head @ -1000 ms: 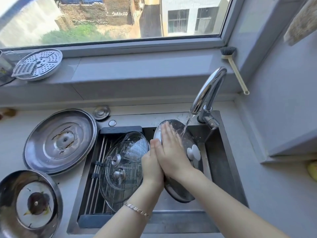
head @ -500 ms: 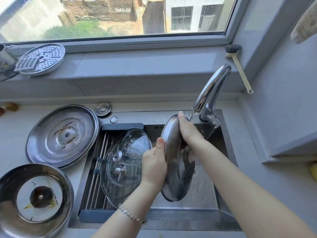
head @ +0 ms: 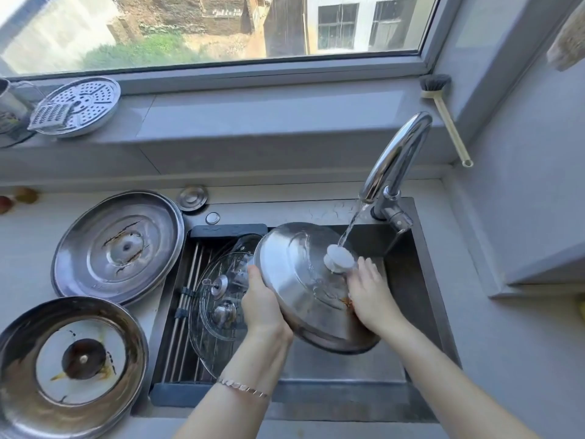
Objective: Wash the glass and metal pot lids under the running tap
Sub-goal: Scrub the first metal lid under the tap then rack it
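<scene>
A steel pot lid [head: 300, 280] with a white knob [head: 339, 258] is tilted over the sink, its top side facing me. Water from the running tap [head: 395, 160] lands on the knob. My left hand [head: 262, 307] grips the lid's left rim. My right hand [head: 368, 294] lies flat on the lid's right side below the knob. Two glass lids [head: 218, 299] lean on the rack in the sink's left half. On the counter to the left lie a large steel lid [head: 118, 245] and a stained lid [head: 69, 365], both underside up.
The sink [head: 421, 280] has a roll-up rack [head: 185, 312] across its left part. A perforated steamer plate [head: 79, 104] and a grater sit on the sill at left. A dish brush [head: 443, 112] leans in the right window corner. A small metal stopper [head: 192, 197] lies behind the sink.
The steel lid was turned over from edge-on to top side up, and the knob is now under the stream. My right hand slid from the lid's upper rim to its right face.
</scene>
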`<state>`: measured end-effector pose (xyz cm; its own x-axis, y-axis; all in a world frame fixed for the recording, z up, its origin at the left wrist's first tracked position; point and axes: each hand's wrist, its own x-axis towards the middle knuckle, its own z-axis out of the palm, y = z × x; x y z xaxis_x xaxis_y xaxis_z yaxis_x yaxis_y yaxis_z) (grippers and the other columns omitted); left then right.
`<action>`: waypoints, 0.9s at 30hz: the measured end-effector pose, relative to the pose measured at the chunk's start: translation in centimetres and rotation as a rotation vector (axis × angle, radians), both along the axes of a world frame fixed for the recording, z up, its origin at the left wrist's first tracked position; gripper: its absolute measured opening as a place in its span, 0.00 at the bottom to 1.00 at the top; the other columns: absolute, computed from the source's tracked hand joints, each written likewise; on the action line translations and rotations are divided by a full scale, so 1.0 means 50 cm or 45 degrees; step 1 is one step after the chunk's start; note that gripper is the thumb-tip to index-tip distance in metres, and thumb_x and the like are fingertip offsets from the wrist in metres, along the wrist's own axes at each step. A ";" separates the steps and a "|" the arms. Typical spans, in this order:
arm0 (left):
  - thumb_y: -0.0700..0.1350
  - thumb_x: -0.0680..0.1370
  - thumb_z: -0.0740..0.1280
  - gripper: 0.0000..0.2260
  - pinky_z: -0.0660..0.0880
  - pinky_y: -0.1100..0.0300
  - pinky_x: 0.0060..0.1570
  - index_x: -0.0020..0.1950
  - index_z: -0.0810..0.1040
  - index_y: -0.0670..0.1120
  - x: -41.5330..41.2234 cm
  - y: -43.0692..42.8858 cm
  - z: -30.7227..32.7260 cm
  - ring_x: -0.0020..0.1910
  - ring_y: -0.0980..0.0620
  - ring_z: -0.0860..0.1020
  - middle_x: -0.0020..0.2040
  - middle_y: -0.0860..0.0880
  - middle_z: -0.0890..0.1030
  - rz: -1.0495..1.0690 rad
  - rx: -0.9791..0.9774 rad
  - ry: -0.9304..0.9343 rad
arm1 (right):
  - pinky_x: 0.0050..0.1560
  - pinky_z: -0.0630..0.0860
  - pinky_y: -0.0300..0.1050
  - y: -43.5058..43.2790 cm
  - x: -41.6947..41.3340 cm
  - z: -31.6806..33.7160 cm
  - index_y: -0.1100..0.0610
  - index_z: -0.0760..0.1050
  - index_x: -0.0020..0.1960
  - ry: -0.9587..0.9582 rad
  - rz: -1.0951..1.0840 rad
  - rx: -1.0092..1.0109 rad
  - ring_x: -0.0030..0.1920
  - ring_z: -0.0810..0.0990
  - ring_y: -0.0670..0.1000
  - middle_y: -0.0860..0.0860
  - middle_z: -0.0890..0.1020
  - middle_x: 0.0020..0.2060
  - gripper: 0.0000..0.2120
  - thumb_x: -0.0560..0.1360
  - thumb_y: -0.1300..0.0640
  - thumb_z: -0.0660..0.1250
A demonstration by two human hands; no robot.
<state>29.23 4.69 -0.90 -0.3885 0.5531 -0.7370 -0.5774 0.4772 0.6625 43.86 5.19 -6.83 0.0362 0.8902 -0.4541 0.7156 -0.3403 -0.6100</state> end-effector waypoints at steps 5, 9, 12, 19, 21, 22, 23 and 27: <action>0.60 0.77 0.57 0.21 0.77 0.51 0.54 0.41 0.75 0.42 0.010 0.019 0.004 0.49 0.44 0.79 0.45 0.45 0.81 0.071 -0.073 0.230 | 0.74 0.38 0.42 -0.078 -0.062 0.022 0.57 0.42 0.76 0.127 0.104 0.097 0.75 0.40 0.45 0.43 0.46 0.73 0.26 0.81 0.49 0.43; 0.59 0.78 0.57 0.21 0.75 0.51 0.52 0.35 0.73 0.45 0.029 0.005 0.025 0.42 0.46 0.78 0.37 0.49 0.78 0.020 -0.005 0.316 | 0.75 0.44 0.50 0.003 -0.012 0.002 0.63 0.57 0.73 0.181 -0.259 -0.127 0.76 0.49 0.52 0.56 0.55 0.75 0.40 0.72 0.35 0.43; 0.60 0.78 0.56 0.24 0.75 0.51 0.55 0.38 0.73 0.40 0.032 0.012 0.028 0.45 0.44 0.78 0.42 0.47 0.79 0.059 -0.024 0.333 | 0.75 0.39 0.44 -0.031 -0.054 0.031 0.61 0.46 0.76 0.110 -0.056 0.007 0.76 0.43 0.50 0.54 0.46 0.76 0.30 0.81 0.46 0.45; 0.56 0.80 0.55 0.19 0.72 0.61 0.39 0.45 0.75 0.43 0.037 0.012 0.054 0.38 0.53 0.74 0.38 0.53 0.76 0.161 0.003 0.397 | 0.75 0.41 0.45 -0.010 -0.062 0.044 0.63 0.45 0.76 0.159 -0.168 -0.070 0.76 0.44 0.51 0.57 0.47 0.76 0.30 0.81 0.47 0.46; 0.57 0.80 0.54 0.20 0.72 0.61 0.39 0.43 0.75 0.43 0.034 0.014 0.058 0.38 0.53 0.75 0.38 0.53 0.78 0.183 0.011 0.425 | 0.75 0.40 0.44 -0.025 -0.079 0.053 0.63 0.46 0.76 0.137 -0.129 0.025 0.76 0.44 0.50 0.55 0.46 0.76 0.30 0.80 0.46 0.44; 0.58 0.80 0.54 0.21 0.74 0.59 0.45 0.46 0.77 0.43 0.029 0.017 0.055 0.41 0.51 0.77 0.42 0.50 0.80 0.196 -0.002 0.435 | 0.74 0.38 0.42 -0.043 -0.099 0.063 0.61 0.45 0.76 0.109 -0.003 0.135 0.76 0.42 0.48 0.52 0.44 0.76 0.31 0.79 0.44 0.41; 0.58 0.79 0.54 0.23 0.74 0.58 0.51 0.50 0.78 0.41 0.024 0.021 0.051 0.46 0.48 0.77 0.48 0.47 0.81 0.203 -0.031 0.430 | 0.72 0.35 0.39 -0.063 -0.122 0.076 0.59 0.43 0.76 0.092 0.126 0.260 0.75 0.39 0.44 0.48 0.43 0.75 0.34 0.75 0.41 0.37; 0.59 0.79 0.53 0.26 0.69 0.58 0.52 0.59 0.76 0.39 0.008 0.026 0.050 0.50 0.45 0.75 0.57 0.42 0.78 0.245 -0.168 0.326 | 0.71 0.36 0.35 -0.080 -0.141 0.085 0.55 0.49 0.76 0.058 0.254 0.530 0.69 0.41 0.36 0.46 0.49 0.76 0.40 0.68 0.40 0.31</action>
